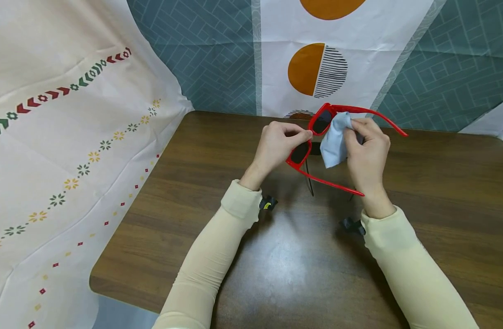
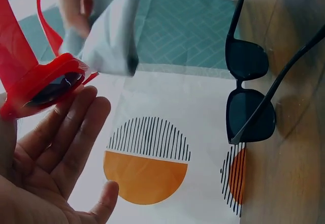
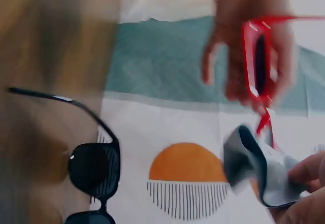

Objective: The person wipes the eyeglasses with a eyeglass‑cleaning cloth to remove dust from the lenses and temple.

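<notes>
Red-framed sunglasses [image 1: 302,154] with dark lenses are held up above the table, temples unfolded. My left hand [image 1: 277,144] pinches them near the bridge between thumb and forefinger; in the left wrist view its other fingers [image 2: 76,137] spread out loosely. A light blue cloth [image 1: 335,141] is pinched in my right hand [image 1: 366,151], hanging over the farther lens and hiding part of it. Black sunglasses [image 2: 249,87] stand on the table beyond both hands, their temples unfolded; in the head view the red pair and the cloth cover most of them.
The brown wooden table [image 1: 173,192] has a rounded corner at the left. A teal and white patterned cloth [image 1: 210,59] hangs behind its far edge, and a cream embroidered cloth [image 1: 70,137] drapes along the left side. Dark straps sit at both wrists.
</notes>
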Demonstrator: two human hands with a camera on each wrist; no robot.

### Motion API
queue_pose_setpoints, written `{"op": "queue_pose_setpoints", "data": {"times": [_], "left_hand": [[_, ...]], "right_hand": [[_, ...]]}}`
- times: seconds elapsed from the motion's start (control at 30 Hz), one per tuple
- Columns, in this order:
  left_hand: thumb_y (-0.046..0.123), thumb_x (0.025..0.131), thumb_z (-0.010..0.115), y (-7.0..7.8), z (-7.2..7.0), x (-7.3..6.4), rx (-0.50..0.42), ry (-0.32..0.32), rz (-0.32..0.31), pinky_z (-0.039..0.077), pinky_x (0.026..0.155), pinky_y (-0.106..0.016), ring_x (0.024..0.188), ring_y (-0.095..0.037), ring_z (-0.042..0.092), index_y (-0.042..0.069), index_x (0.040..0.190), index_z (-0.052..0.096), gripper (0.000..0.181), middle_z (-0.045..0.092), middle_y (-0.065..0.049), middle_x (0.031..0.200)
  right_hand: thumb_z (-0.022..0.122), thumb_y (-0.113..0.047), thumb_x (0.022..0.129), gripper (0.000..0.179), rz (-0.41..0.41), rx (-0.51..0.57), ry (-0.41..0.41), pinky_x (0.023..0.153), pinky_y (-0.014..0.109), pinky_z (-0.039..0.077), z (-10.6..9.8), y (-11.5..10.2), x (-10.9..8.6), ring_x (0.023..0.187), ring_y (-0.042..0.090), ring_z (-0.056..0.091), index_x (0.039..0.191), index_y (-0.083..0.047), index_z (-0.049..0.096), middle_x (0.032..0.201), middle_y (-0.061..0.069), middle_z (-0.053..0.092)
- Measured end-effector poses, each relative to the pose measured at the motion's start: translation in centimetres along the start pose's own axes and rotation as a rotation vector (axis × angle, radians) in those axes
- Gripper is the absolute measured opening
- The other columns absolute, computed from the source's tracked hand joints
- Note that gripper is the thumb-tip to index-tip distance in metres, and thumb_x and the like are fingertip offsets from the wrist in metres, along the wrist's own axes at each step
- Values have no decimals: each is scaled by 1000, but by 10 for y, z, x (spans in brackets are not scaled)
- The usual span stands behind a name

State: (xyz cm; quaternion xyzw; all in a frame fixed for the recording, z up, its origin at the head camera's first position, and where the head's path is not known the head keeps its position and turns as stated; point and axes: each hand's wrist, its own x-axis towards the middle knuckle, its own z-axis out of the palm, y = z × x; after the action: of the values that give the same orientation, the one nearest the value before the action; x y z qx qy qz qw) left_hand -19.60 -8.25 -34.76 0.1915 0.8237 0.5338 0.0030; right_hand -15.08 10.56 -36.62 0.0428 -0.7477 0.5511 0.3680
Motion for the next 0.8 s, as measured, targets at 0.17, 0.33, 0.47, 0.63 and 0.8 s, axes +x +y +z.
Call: {"op": "queue_pose_setpoints", "data": {"times": [0.17,0.33,0.47,0.63,0.8], "left_hand": [[25,99,71,0,3,0,73,-9,42,58,64,-27,73,-14,67,11,95,84,19,76,3,84],[19,100,69,1,2,-1,99,-11,102,59,65,-25,75,-14,67,8,97,83,18,77,0,88],[20,100,70,2,-1,-1,128,-30,137,57,66,-24,76,-14,66,9,98,84,17,77,2,88],[25,99,72,4,-4,0,158,-47,161,55,63,-24,74,-10,65,12,97,84,18,76,5,86],[25,100,71,4,-5,-1,138,-43,157,57,62,-24,73,-12,66,10,99,84,20,76,3,88]], "right_hand": [[60,7,97,23,-374,-185,-61,96,36,49,19,4,-18,107,37,63,112,6,77,111,19,74],[63,4,97,27,-531,-283,-59,103,54,44,27,11,-25,122,41,56,120,2,75,123,18,72],[63,3,97,28,-533,-286,-34,108,52,42,27,13,-24,124,39,56,121,1,75,126,16,72],[60,1,99,30,-539,-344,-22,106,54,41,23,15,-19,122,40,56,125,0,74,130,14,71],[59,0,100,30,-494,-387,-23,97,58,41,20,16,-15,117,44,55,126,1,73,130,15,69]]}}
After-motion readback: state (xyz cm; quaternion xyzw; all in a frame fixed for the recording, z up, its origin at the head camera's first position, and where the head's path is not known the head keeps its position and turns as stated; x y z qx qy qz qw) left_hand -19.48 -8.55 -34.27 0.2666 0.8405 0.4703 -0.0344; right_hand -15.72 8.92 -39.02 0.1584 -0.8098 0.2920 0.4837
